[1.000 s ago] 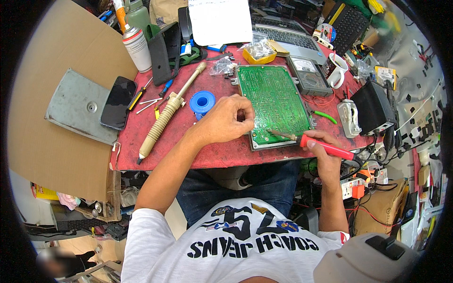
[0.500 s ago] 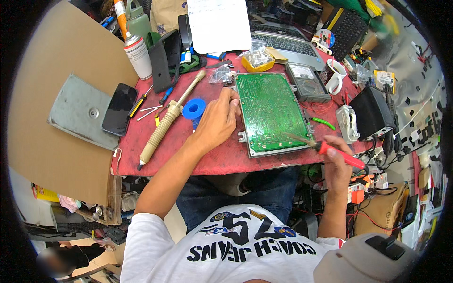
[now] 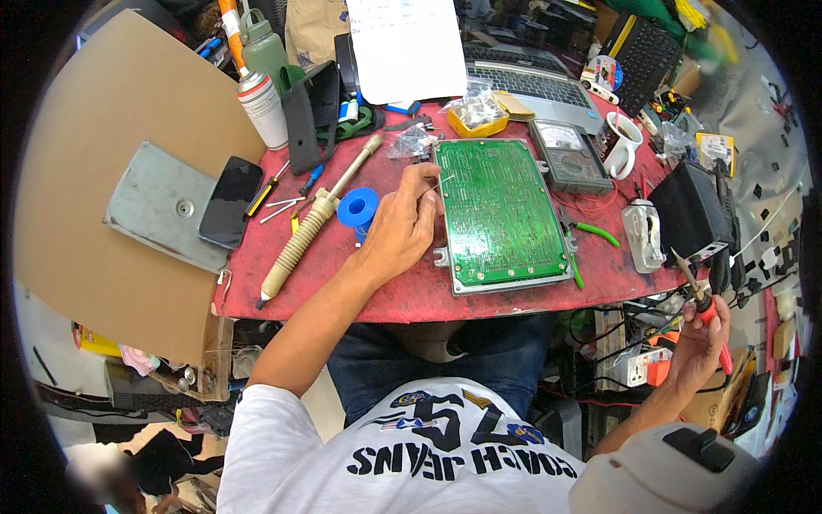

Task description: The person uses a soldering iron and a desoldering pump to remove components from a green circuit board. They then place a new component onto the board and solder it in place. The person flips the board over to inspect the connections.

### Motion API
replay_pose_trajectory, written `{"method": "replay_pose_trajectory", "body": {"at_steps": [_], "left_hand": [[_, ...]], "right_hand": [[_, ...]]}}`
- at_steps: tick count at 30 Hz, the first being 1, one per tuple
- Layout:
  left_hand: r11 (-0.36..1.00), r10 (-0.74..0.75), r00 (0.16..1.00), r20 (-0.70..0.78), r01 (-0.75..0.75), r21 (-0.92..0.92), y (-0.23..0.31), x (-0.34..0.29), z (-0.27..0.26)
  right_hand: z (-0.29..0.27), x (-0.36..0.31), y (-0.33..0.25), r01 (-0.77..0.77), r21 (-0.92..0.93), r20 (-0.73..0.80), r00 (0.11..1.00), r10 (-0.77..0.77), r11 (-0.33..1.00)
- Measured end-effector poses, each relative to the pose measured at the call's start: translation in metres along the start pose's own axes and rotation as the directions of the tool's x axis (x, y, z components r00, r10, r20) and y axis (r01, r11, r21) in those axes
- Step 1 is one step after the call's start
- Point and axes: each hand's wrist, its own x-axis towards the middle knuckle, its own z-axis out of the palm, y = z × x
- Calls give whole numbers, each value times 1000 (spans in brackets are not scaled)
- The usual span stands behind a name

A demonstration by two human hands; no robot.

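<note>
A green circuit board (image 3: 497,210) lies in a metal housing on the red work surface in front of me. My left hand (image 3: 404,221) is at the board's left edge, thumb and forefinger pinched on a thin solder wire (image 3: 444,181) whose tip reaches over the board. Just left of that hand stands a blue solder spool (image 3: 357,208). Off to the right, beyond the table edge, my right hand (image 3: 700,343) grips a red-handled soldering iron (image 3: 707,310), its tip pointing up and away from the board.
A beige desoldering pump (image 3: 317,224) lies left of the spool. Right of the board are a multimeter (image 3: 569,154), green-handled pliers (image 3: 597,234), a clear tape dispenser (image 3: 642,236) and a black box (image 3: 692,210). Behind sit a white mug (image 3: 622,146) and a laptop (image 3: 535,90).
My right hand has carried the soldering iron away from the board's lower right corner, out to the right, and the tip now points upward. The left hand stays at the board's left edge.
</note>
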Motion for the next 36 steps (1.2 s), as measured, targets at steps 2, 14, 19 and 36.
{"method": "replay_pose_trajectory", "body": {"at_steps": [2,14,19,36], "left_hand": [[1000,-7,1000,4,7,20,2,0,0],[976,25,999,37,-32,214,-15,-1,-10],[994,-22,1000,14,20,106,-5,3,15],[796,208,977,-49,-140,589,-3,-65,6]], "right_hand": [[-14,-2,0,5,-32,-50,999,-7,999],[-111,84,-55,221,-381,-339,870,-358,898],[-185,151,-49,-86,-722,-448,815,-368,687],[-191,235,23,-136,-851,-284,932,-228,507]]}}
